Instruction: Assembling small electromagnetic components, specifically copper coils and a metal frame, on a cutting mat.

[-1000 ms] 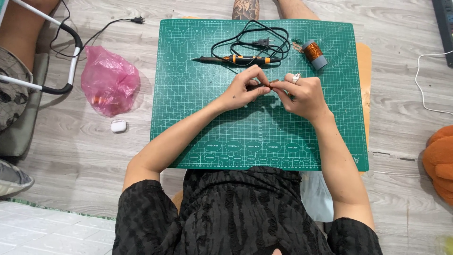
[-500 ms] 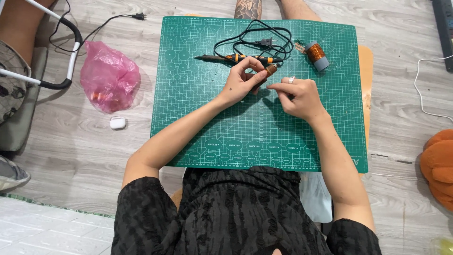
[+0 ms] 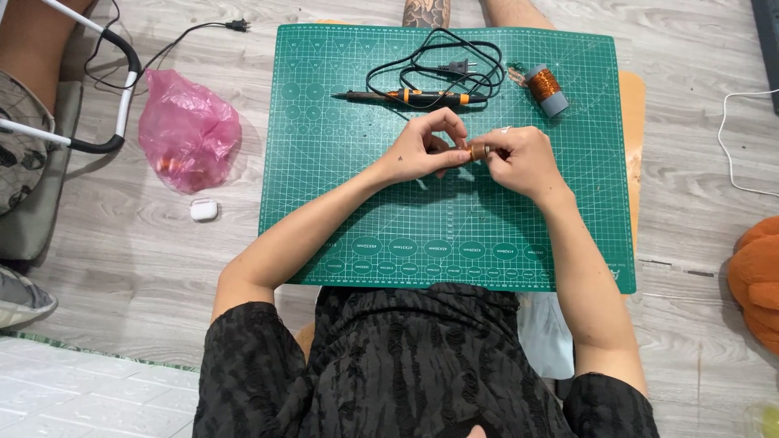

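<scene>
A wide green cutting mat (image 3: pixel 454 211) fills the middle of the view, laid over a low bench whose wooden edge (image 3: pixel 631 122) peeks out on the right, all on a grey plank floor (image 3: pixel 146 251). Off to the left sits a crumpled pink plastic bag (image 3: pixel 188 130), and just below it a small white earbud case (image 3: pixel 204 210).

Up on the mat, near its far edge, the black-and-orange soldering iron (image 3: pixel 410 96) lies flat and untouched, its black cord (image 3: pixel 438 65) coiled behind it with the plug loose, connected to nothing. To its right a spool of copper wire (image 3: pixel 545 88) lies tilted, apart from both hands.

Now the centre: left hand (image 3: pixel 426 150) and right hand (image 3: pixel 519 158) meet over the mat, both pinched shut on a small coppery cylinder (image 3: pixel 477 151) held between the fingertips, just above the mat surface. Whether wire runs from it I cannot tell; too fine.

By my reading, this is hand work on the small part, with any soldering not yet begun, the iron being unplugged and set aside.
</scene>
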